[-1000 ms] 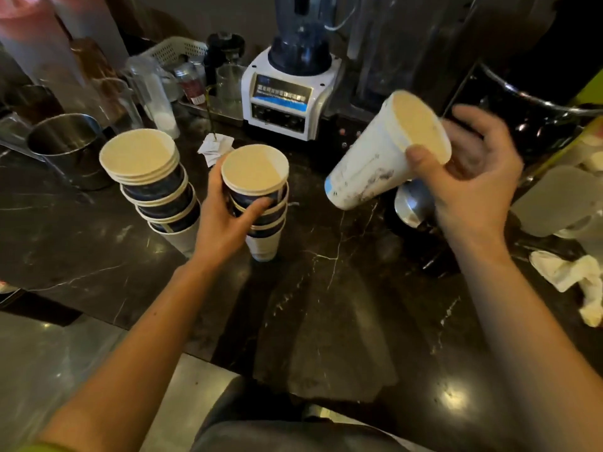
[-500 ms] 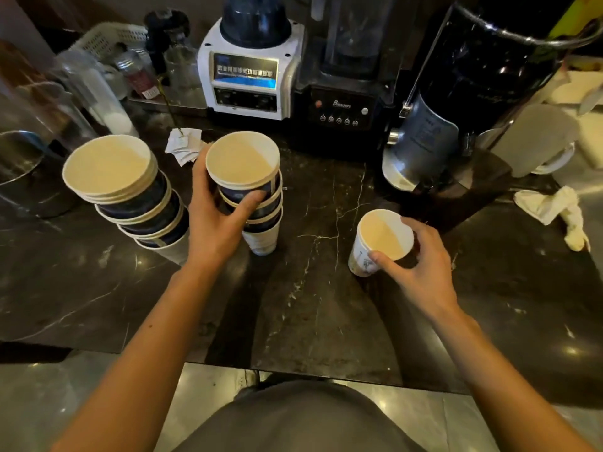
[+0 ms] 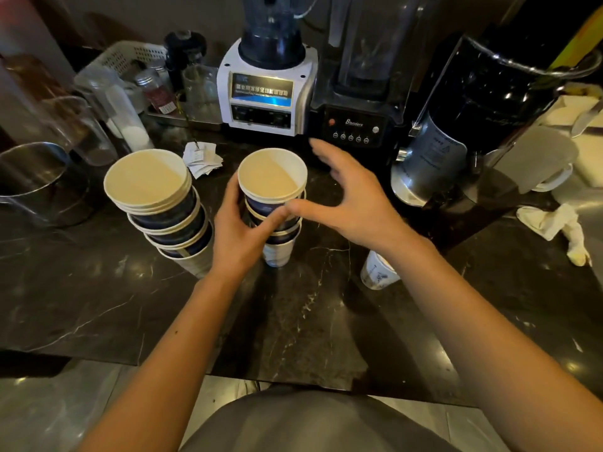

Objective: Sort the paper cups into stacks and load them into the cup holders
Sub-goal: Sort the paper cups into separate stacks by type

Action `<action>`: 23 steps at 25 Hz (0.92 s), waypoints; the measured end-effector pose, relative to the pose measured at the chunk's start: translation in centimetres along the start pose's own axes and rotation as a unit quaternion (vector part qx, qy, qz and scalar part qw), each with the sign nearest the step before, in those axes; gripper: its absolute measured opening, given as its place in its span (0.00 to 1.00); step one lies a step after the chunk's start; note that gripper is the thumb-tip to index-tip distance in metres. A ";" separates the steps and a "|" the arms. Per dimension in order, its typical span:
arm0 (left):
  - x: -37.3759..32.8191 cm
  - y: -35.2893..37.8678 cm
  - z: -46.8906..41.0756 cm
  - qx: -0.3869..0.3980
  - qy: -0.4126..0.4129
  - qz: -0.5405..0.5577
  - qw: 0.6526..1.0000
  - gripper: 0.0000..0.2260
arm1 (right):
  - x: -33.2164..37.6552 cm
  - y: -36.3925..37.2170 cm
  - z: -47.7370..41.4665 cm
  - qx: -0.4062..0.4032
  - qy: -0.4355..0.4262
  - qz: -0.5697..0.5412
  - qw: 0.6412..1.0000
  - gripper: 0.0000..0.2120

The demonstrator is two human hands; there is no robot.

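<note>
Black marble counter [image 3: 98,298], white-veined, spans the frame; grey floor tiles [image 3: 39,415] along the bottom edge, white blender [image 3: 266,93] and black blender [image 3: 357,102] at upper centre. Steel pot [image 3: 36,181] at far left, contents not discernible; wide cup stack [image 3: 160,207] centre-left, narrower cup stack [image 3: 275,203] at centre, single white cup [image 3: 377,272] right of centre beneath the right forearm. Left hand [image 3: 239,233] wrapped around the narrower stack; right hand [image 3: 352,203] spread, empty, beside its rim.

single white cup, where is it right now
In the head view the single white cup stands alone on the dark counter, under the right forearm, right of the stack the left hand holds.
</note>
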State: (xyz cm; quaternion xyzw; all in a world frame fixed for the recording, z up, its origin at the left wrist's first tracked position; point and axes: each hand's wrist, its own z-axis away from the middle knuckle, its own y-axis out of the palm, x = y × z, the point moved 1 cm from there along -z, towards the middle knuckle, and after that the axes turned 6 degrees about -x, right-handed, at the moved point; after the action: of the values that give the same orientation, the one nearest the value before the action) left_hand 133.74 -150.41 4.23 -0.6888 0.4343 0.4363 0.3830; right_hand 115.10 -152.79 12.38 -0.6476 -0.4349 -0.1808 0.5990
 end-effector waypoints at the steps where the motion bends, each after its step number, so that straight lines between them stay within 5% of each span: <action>1: -0.1 -0.1 0.0 0.005 -0.001 0.003 1.000 0.36 | 0.7 0.8 -1.1 0.017 0.000 0.009 1.000 0.46; 11: 0.1 -0.5 -0.5 0.034 -0.018 -0.004 0.999 0.36 | 1.4 1.4 -1.9 -0.036 -0.025 0.035 0.998 0.37; 18: 0.3 -0.6 -0.7 0.023 -0.018 0.011 1.000 0.35 | 3.5 -4.8 -1.8 -0.237 -0.086 -0.136 0.958 0.19; 23: 1.1 -0.4 -0.4 0.013 -0.017 0.003 1.000 0.36 | 0.2 -9.9 3.4 -0.316 -0.040 -0.041 0.947 0.20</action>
State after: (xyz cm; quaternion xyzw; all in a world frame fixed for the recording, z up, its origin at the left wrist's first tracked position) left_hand 134.47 -150.96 3.38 -0.6747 0.4352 0.4440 0.3977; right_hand 106.53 -150.51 17.89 -0.7919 -0.4054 -0.3070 0.3381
